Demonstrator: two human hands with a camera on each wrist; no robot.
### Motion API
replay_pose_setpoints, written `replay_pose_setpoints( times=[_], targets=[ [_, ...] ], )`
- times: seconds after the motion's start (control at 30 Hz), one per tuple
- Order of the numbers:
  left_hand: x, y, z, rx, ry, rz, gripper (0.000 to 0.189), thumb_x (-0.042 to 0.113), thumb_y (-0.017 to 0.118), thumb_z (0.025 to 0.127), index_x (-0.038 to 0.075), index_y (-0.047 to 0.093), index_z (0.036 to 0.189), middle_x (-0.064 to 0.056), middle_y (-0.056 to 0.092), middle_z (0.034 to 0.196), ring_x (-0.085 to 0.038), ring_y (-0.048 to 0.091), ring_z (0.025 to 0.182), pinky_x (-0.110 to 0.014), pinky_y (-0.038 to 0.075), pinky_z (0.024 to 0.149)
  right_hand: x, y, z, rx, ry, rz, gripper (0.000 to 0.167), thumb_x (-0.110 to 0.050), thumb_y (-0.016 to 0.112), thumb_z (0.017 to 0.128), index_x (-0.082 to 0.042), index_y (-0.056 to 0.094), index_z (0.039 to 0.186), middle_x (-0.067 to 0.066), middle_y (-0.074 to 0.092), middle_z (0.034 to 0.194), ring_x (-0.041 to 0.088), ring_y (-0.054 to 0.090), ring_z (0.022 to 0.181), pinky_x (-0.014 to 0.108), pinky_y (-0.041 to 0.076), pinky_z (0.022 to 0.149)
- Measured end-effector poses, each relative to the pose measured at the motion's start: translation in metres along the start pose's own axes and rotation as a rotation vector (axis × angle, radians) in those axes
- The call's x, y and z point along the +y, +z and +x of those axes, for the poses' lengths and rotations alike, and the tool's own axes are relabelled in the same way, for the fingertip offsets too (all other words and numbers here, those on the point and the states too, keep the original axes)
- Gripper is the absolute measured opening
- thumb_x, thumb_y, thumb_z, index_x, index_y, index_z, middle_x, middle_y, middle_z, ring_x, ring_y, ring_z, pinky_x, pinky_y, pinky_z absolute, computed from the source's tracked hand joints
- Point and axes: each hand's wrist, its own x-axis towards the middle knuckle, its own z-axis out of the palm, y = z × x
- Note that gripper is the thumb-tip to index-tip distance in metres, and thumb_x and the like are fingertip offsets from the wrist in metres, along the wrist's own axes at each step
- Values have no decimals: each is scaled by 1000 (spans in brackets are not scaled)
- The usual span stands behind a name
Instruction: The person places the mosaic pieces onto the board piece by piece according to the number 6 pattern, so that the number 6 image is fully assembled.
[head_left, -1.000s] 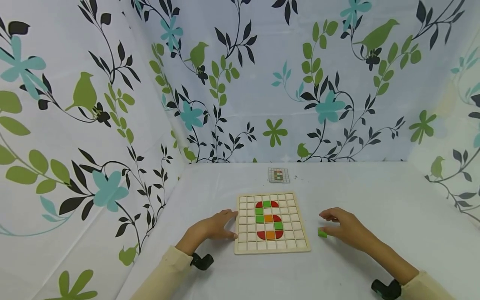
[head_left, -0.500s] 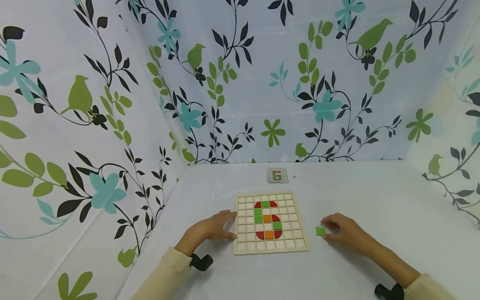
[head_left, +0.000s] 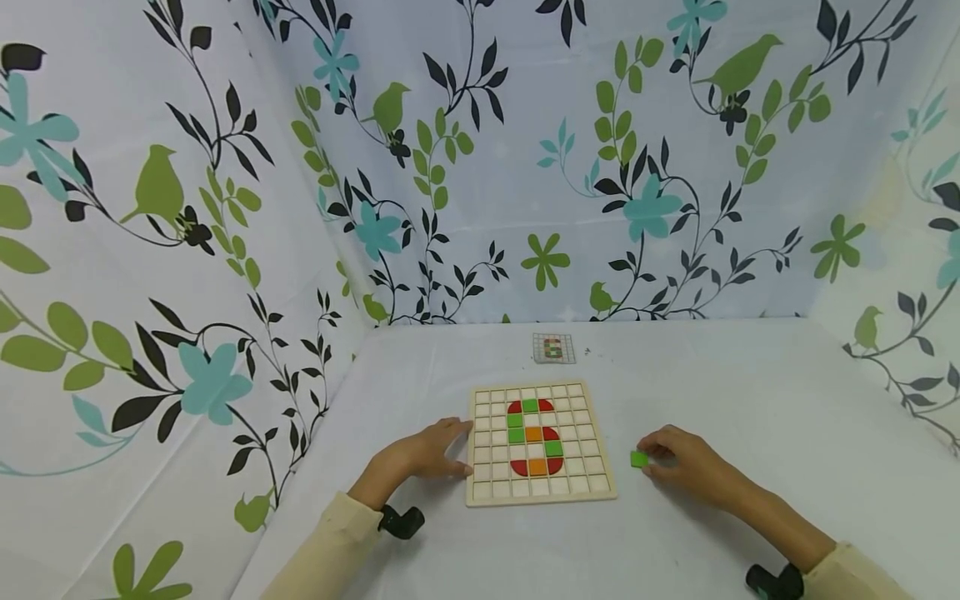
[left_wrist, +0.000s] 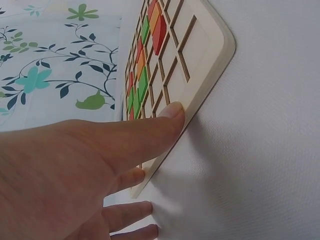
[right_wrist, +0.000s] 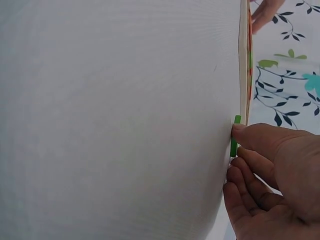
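Observation:
A wooden grid board [head_left: 487, 493] lies on the white table, with red, green and orange tiles [head_left: 537, 467] forming a figure like an S or 5. My left hand [head_left: 429, 452] rests against the board's left edge, fingers spread. In the left wrist view its thumb [left_wrist: 150, 131] presses on the pale rim. To the right of the board, my right hand [head_left: 688, 462] pinches a small green square tile [head_left: 638, 459] between thumb and index finger, low at the tabletop. In the right wrist view the green tile [right_wrist: 234, 145] shows edge-on by the thumb; the other fingers are curled.
A small pattern card [head_left: 553, 348] with a similar coloured figure lies behind the board. Floral curtains [head_left: 480, 208] hang at the back and along the left side. Black wrist cameras [head_left: 402, 522] sit on both forearms.
My right hand has shifted its fingers on the green tile, which shows more now and has moved slightly left. The left hand stays at the board's edge. The head view has shifted a little.

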Motion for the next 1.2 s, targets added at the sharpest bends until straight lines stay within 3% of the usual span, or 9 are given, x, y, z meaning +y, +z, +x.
replay_pose_setpoints(
  times=[0.77,1.0,1.2],
  targets=[
    [2,-3,-2,-5,6,-29,84,38,82,94,11,41,162,-19,34,169,-38,33,157,-57,34,125,1,-2,8,-34,-25,-40,23,-14,82,93,-7,72,112,-5,66,106,11,65,96,29,59,84],
    [2,-3,-2,-2,8,-30,83,38,82,94,12,41,162,-19,35,168,-38,34,156,-58,34,125,-9,-1,21,2,-83,-80,21,-8,82,91,-7,74,110,-4,66,104,13,64,95,31,60,85],
    [0,-2,-2,0,-2,-33,83,38,82,93,13,41,162,-18,35,169,-38,34,157,-58,34,125,-24,1,36,-21,-62,-68,20,-5,79,92,-8,74,111,-3,65,104,14,61,97,33,60,86]
  ],
)
